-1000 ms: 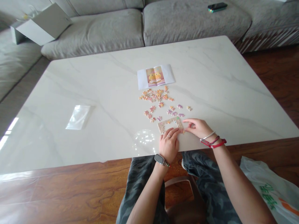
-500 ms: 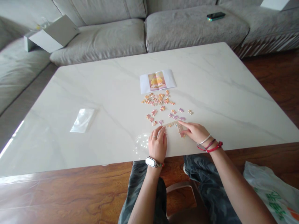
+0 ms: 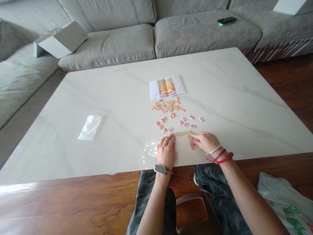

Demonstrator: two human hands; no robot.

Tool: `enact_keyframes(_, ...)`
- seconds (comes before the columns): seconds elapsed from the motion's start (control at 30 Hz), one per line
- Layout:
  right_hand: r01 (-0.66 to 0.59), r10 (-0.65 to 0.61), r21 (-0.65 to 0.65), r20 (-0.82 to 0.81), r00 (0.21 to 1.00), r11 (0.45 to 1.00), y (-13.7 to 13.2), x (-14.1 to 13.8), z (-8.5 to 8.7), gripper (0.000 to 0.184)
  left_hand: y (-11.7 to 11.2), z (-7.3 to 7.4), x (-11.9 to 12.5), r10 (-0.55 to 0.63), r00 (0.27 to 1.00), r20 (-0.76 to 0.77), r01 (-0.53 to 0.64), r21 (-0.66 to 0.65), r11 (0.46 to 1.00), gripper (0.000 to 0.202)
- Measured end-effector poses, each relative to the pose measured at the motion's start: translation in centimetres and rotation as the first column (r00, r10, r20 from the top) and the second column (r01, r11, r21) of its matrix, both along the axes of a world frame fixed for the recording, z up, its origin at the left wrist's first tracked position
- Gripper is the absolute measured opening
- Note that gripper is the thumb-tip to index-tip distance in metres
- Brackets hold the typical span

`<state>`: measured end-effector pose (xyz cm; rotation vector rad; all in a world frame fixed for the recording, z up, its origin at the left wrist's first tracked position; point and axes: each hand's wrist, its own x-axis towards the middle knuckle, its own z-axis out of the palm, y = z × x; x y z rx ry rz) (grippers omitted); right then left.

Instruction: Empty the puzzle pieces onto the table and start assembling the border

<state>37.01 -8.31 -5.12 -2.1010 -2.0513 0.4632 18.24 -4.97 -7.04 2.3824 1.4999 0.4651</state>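
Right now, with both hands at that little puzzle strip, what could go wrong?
The joined strip of jigsaw pieces sits between the left hand and right hand, so a slip might pull it apart. It's also fairly near the front edge of the marble table, so a knocked piece could fall. Nearby loose jigsaw pieces could get nudged.

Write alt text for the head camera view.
The left hand and right hand are at a joined strip of jigsaw pieces on a white marble table. Loose jigsaw pieces and a printed picture sheet lie beyond.
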Motion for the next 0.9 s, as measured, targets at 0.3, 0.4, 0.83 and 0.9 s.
enact_keyframes(0.3,0.05,-0.021,0.136,-0.206,0.978,0.989,0.5,0.3,-1.3,0.028,0.0,0.5,-0.1,-0.02,1.0,0.01,0.02,-0.033,0.999,0.032)
enact_keyframes(0.4,0.075,-0.054,0.141,-0.152,0.987,0.987,0.7,-0.1,-1.6,0.024,0.0,0.4,-0.1,-0.019,1.0,0.019,0.02,-0.047,0.999,0.031)
enact_keyframes(0.83,0.104,-0.068,0.127,-0.261,0.963,0.986,1.1,0.4,-1.6,0.021,0.0,0.4,-0.2,-0.017,0.995,0.096,0.021,-0.049,0.999,0.03)
enact_keyframes(0.9,0.101,-0.056,0.136,-0.296,0.954,0.986,1.0,0.6,-1.6,0.022,0.0,0.4,-0.2,-0.013,0.994,0.107,0.019,-0.055,0.998,0.029)
